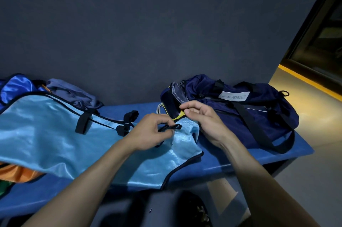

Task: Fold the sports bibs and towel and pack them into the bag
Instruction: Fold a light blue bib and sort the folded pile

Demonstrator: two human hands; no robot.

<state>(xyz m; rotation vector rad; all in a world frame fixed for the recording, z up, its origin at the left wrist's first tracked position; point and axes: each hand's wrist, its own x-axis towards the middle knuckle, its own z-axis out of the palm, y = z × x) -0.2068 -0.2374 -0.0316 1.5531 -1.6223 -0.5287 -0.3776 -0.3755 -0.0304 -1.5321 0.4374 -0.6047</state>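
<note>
Light blue bib [55, 134] spread on bench [240, 160], at 9 o'clock from bag [249, 108]. Left hand [149, 132] pinches black strap [169, 128]; right hand [201, 115] fingers curled, grip unclear. Risk: slippery satin slides off edge if strap pulled; loose straps tangle in fold

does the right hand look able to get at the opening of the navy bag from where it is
Probably yes. The right hand hovers just in front of the navy bag, whose opening gapes toward it. Only a small yellow-edged item lies between them, and the left hand is busy with a black strap.
</note>
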